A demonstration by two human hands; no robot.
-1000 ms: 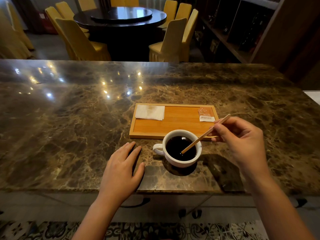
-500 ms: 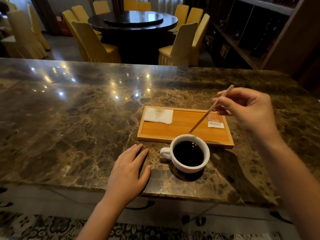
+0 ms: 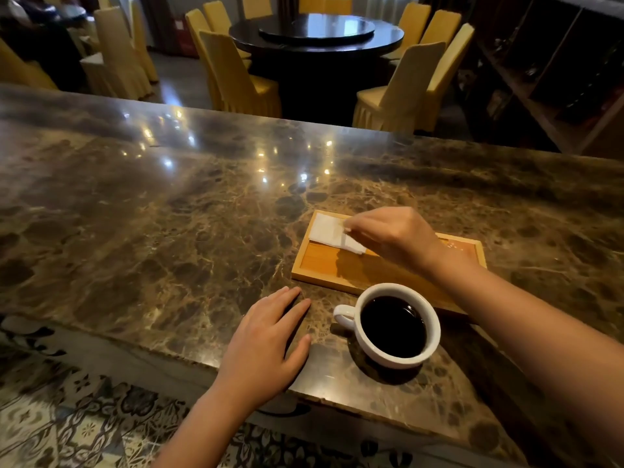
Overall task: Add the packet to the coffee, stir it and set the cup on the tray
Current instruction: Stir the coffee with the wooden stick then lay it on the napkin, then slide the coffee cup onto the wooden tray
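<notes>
A white cup [image 3: 364, 344] of black coffee stands on the marble counter [image 3: 169, 231], just in front of the wooden tray [image 3: 320, 263]. A white napkin [image 3: 326, 231] lies in the tray's far left corner. The orange packet [image 3: 451, 246] lies at the tray's right end, mostly hidden behind my wrist. My right hand [image 3: 395, 236] hovers over the napkin with its fingertips pinched at the napkin's edge; the stir stick does not show beneath it. My left hand [image 3: 266, 342] rests flat on the counter, left of the cup's handle.
The counter's near edge runs just under my left palm. Beyond its far edge stand yellow-covered chairs [image 3: 236, 76] around a dark round table [image 3: 317, 32]. Dark wooden shelving [image 3: 557, 62] rises at the right.
My right hand lifted the stir stick out of the coffee, carried it left across the tray and came down onto the napkin. The left hand and the cup stayed put.
</notes>
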